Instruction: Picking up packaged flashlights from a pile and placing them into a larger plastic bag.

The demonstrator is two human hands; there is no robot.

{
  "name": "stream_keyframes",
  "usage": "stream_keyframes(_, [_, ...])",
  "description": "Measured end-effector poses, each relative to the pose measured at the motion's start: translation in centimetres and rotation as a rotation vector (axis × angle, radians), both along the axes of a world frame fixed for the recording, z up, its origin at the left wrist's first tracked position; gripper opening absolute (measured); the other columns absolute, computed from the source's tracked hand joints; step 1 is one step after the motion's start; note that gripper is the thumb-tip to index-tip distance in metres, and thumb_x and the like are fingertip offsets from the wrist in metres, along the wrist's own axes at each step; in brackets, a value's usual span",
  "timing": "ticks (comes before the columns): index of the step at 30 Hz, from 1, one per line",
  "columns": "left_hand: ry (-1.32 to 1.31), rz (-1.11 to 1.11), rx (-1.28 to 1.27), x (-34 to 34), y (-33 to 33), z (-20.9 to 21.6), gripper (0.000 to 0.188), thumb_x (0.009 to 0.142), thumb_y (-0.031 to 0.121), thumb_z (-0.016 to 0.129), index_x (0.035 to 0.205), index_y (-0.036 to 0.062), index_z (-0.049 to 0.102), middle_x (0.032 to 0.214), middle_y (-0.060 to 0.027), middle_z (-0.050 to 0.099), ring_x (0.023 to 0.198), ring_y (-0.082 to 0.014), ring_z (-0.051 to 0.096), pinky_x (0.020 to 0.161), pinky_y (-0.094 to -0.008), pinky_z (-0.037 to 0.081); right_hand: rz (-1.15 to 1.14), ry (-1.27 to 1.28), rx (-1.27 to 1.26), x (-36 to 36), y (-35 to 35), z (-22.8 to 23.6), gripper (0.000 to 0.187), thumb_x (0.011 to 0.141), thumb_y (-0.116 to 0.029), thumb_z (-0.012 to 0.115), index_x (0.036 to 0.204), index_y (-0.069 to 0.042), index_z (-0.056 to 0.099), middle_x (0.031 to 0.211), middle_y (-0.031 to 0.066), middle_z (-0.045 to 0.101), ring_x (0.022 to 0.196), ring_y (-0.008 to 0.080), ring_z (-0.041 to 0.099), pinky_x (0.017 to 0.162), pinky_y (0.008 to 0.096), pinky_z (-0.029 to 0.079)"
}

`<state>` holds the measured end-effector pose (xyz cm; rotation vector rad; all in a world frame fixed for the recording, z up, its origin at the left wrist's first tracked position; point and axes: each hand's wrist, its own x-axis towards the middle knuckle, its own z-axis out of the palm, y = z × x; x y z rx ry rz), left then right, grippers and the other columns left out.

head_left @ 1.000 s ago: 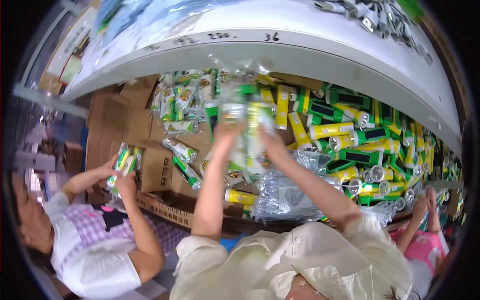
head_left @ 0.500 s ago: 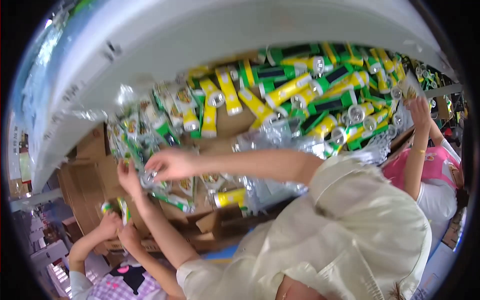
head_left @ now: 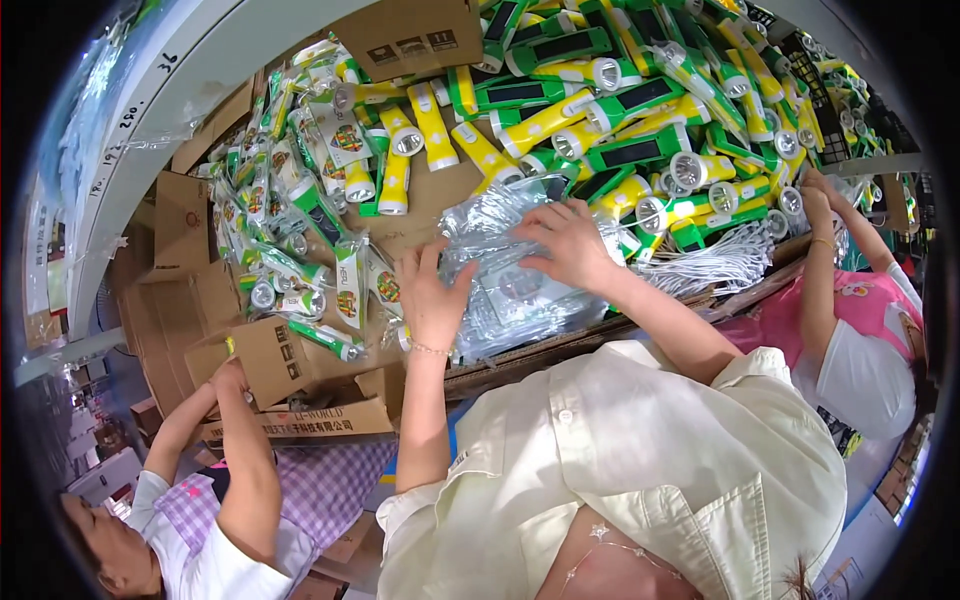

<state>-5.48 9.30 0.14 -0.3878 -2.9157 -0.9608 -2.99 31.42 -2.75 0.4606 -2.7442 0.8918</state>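
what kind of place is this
Probably a small factory packing bench: loose green and yellow flashlights lie heaped, both hands rest on a stack of clear plastic bags, and cardboard boxes stand alongside.

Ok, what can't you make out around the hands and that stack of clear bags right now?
Head view only:
- Stack of clear plastic bags: glare and crinkles hide the contents and the count.
- Left hand: its palm faces the bags, so the grip is hidden.
- Right hand: lies flat on the bags; anything beneath it is covered.
- Bundle of white cords: strands too small to count.
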Motion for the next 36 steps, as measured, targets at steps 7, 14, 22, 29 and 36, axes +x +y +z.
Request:
stream_keyframes(7, [0.001, -0.124, -0.160, 2.5, 1.3, -0.8, 0.032, 0.064, 0.013, 0.075, 0.095, 0.0089, 0.065, 0.092, -0.0086, 0.058, 0.095, -0.0300, 0.051, 0.085, -0.0392, 0.040, 0.060, 0.098, 0.157, 0.5, 1.8, -1.1, 0.025, 0.065, -0.023, 0.075, 0.088, -0.018, 0.066, 0.089, -0.0044, 0.060, 0.091, 0.0163, 0.056, 0.092, 0.0447, 0.032])
stream_keyframes(14, [0.077, -0.127, -0.134, 3.1, 1.6, -1.2, 0.020, 0.066, 0.011, 0.073, 0.084, 0.0062, 0.066, 0.076, -0.0055, 0.059, 0.080, -0.0259, 0.056, 0.076, -0.0360, 0.044, 0.126, 0.231, -0.037, 0.4, 0.1, -0.7, 0.014, 0.068, -0.021, 0.072, 0.079, -0.016, 0.064, 0.086, -0.0058, 0.060, 0.085, 0.0137, 0.057, 0.092, 0.0448, 0.033])
stream_keyframes(22, [-0.426, 0.184, 0.107, 3.4, 0.9, -0.7, 0.022, 0.076, 0.021, 0.072, 0.089, 0.0025, 0.070, 0.079, -0.0088, 0.067, 0.066, -0.0133, 0.061, 0.060, -0.0265, 0.046, 0.174, 0.243, -0.023, 0.7, -0.3, -0.5, 0.010, 0.071, -0.017, 0.069, 0.077, -0.016, 0.062, 0.081, -0.0051, 0.059, 0.080, 0.0132, 0.056, 0.093, 0.0452, 0.033])
stream_keyframes(29, [-0.353, 0.085, 0.195, 3.4, 0.3, -1.5, 0.019, 0.076, 0.019, 0.067, 0.083, 0.0018, 0.069, 0.072, -0.0118, 0.065, 0.065, -0.0210, 0.064, 0.061, -0.0307, 0.049, 0.193, 0.270, -0.039, 1.0, -0.8, -1.1, 0.011, 0.071, -0.020, 0.070, 0.077, -0.017, 0.062, 0.081, -0.0058, 0.057, 0.080, 0.0135, 0.055, 0.095, 0.0463, 0.033])
stream_keyframes(36, [-0.302, 0.073, 0.107, 3.1, 0.7, -1.3, 0.014, 0.074, 0.014, 0.066, 0.081, 0.0020, 0.069, 0.072, -0.0135, 0.065, 0.064, -0.0265, 0.064, 0.060, -0.0330, 0.049, 0.254, 0.241, -0.002, 1.1, -1.5, -1.1, 0.015, 0.067, -0.022, 0.072, 0.079, -0.019, 0.062, 0.089, -0.0050, 0.056, 0.089, 0.0143, 0.054, 0.097, 0.0472, 0.031])
